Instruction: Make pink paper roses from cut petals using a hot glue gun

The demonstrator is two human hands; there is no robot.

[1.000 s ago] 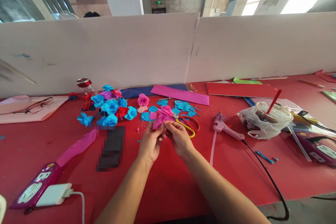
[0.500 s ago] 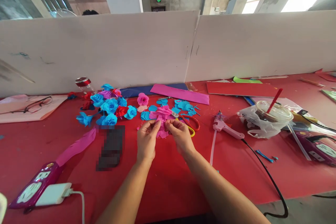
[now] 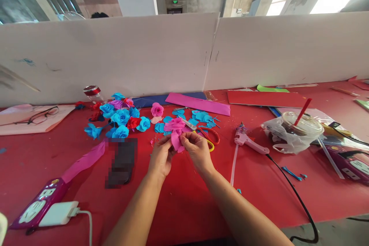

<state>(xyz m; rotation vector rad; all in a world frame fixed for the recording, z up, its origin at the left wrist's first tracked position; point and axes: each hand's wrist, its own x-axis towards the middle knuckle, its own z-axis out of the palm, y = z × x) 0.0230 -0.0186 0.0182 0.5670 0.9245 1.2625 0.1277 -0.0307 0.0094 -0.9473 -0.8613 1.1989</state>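
Observation:
Pink crepe paper petals (image 3: 176,139) are pinched between my two hands, just above the red table. My left hand (image 3: 160,156) has its fingers closed on the left edge of the pink paper. From the other side, my right hand (image 3: 196,149) presses thumb and fingers onto it. Behind the hands lie more pink petals (image 3: 174,124), overlapping the held paper in view, so I cannot tell whether they are joined. Scissors (image 3: 211,137) with red and yellow handles rest beside my right hand. Cut blue petals (image 3: 201,116) are scattered beyond, near a finished pink paper flower (image 3: 157,109).
Blue, red and purple paper flowers (image 3: 120,117) cluster at left, near a dark phone (image 3: 124,161) and power strip (image 3: 36,203). To the right lie a pink glue gun (image 3: 250,143) with its cord and a bagged drink cup (image 3: 300,125). A white partition (image 3: 115,54) stands behind.
The pink paper between my fingers has been turned and bunched. My left hand has shifted slightly left and down, with its fingers now more behind the paper. The surrounding things stay in place.

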